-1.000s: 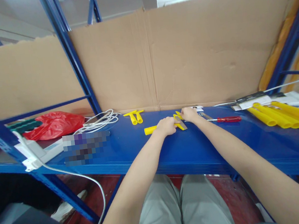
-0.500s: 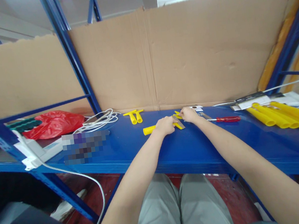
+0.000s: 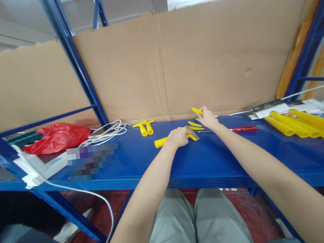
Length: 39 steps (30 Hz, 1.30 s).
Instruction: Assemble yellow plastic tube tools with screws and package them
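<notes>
My left hand [image 3: 177, 137] is closed around a scraper with a yellow tubular handle [image 3: 160, 142], which lies crosswise near the middle of the blue shelf [image 3: 202, 160]. Its flat metal blade [image 3: 192, 132] and a yellow part sticks out to the right of the fingers. My right hand [image 3: 208, 117], higher and further back, pinches a small yellow plastic piece [image 3: 197, 111] above the shelf. Between the two hands lie yellow strips [image 3: 194, 124]. Just right of my right wrist rests a screwdriver with a red handle [image 3: 244, 129], its shaft partly behind the forearm.
Two yellow T-shaped handles [image 3: 143, 129] lie at the back. Several yellow tubes [image 3: 304, 125] are stacked at the right. On the left are a coiled white cable [image 3: 107, 133], a red plastic bag [image 3: 59, 137] and a white power strip [image 3: 56, 164]. A cardboard sheet [image 3: 216, 59] stands behind.
My right hand has lifted up and back from beside the blade, carrying the yellow piece. Yellow strips now show on the shelf below it. My left hand stays on the scraper.
</notes>
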Each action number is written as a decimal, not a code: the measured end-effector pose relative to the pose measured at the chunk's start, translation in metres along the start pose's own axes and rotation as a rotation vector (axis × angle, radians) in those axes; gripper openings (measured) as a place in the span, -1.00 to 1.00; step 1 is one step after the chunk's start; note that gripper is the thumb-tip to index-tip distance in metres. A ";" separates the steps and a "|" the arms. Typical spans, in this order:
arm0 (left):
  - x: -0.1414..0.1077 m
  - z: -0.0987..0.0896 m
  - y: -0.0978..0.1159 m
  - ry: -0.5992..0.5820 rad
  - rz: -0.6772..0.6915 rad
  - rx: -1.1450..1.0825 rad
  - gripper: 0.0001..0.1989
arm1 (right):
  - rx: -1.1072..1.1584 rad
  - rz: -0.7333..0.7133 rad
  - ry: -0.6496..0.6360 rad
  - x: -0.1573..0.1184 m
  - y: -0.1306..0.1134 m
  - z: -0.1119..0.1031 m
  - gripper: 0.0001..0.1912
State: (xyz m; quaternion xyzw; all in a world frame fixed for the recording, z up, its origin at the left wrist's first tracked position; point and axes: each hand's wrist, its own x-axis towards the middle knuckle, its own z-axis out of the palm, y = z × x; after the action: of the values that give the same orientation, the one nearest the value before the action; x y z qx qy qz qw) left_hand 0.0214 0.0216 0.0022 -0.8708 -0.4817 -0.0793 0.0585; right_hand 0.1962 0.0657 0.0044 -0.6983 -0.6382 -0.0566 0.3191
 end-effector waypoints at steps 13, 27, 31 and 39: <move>0.002 0.002 -0.001 0.027 0.047 -0.012 -0.60 | 0.721 0.292 -0.019 0.012 0.006 -0.018 -0.84; 0.001 0.002 0.000 0.048 0.049 0.010 -0.58 | 0.882 0.401 -0.060 0.011 0.011 -0.023 -0.88; 0.001 0.002 -0.002 0.052 0.052 0.002 -0.58 | 0.913 0.399 -0.064 0.011 0.010 -0.022 -0.85; 0.002 0.003 -0.002 0.064 0.046 -0.021 -0.53 | 0.963 0.413 -0.063 0.012 0.010 -0.022 -0.85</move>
State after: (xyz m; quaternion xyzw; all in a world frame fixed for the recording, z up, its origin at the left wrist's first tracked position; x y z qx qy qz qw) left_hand 0.0213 0.0247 -0.0001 -0.8791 -0.4588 -0.1108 0.0668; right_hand 0.2146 0.0646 0.0240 -0.5853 -0.4502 0.3283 0.5891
